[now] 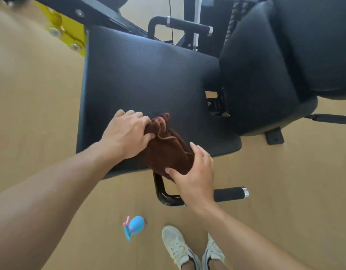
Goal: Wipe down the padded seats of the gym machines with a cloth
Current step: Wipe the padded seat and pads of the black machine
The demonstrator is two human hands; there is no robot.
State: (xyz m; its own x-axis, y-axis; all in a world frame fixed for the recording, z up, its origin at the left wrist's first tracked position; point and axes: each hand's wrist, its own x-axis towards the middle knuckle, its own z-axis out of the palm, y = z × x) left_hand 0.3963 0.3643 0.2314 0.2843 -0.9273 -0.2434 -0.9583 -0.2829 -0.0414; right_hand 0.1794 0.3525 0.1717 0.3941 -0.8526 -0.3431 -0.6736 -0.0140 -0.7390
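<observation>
We stand over the padded seat [148,75] with our brown cloth [168,151] bunched at its near edge, the lower end of the cloth spilling just past the rim above the bent black handle bar [164,193]. Our left hand [127,133] lies on the seat at the cloth's upper left, fingers curled and thumb pressed into the folds, gripping that end so the bundle does not slide on the ribbed vinyl. Our right hand [193,172] takes the lower right end, thumb tucked against the near side and fingers wrapped over the far side, so it too has hold of the cloth. Holding both ends this way looks to us like gathering or refolding the cloth into a pad before a stroke, though we cannot tell that for certain. Most of the seat lies beyond the cloth, toward the yellow frame plate [70,34], and the padded backrest [275,65] stands to the right; we judge both remain to be wiped. The blue spray bottle [134,227] lies on the floor beside our white shoes [176,248], set down within reach, likely to free both hands.
</observation>
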